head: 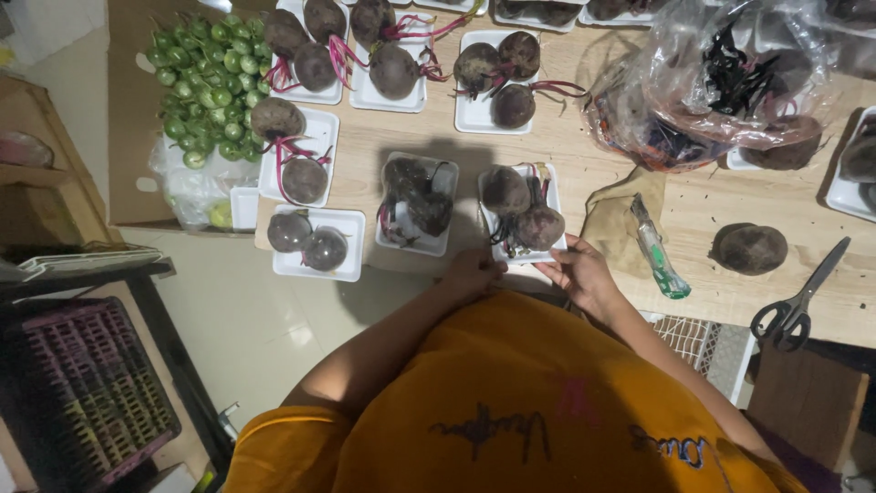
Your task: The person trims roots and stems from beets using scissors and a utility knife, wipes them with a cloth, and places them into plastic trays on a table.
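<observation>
Both my hands rest at the near edge of a white foam tray (pixel 547 254) that carries two dark beetroots (pixel 525 208) with red stems. My left hand (pixel 473 271) touches the tray's near left corner, fingers curled at its edge. My right hand (pixel 581 272) grips the near right corner. The tray sits on the wooden table (pixel 693 210), right at its front edge above my orange shirt. Just left of it stands another white tray (pixel 442 245) of beetroots that looks wrapped in clear film.
Several more white trays of beetroots (pixel 319 239) fill the table's left and back. A pile of small green round fruits (pixel 205 78) lies far left. A clear bag of trimmings (pixel 730 73), a loose beetroot (pixel 750 246), a green-handled knife (pixel 659 251) and scissors (pixel 798 301) lie right. A crate (pixel 82 393) stands low left.
</observation>
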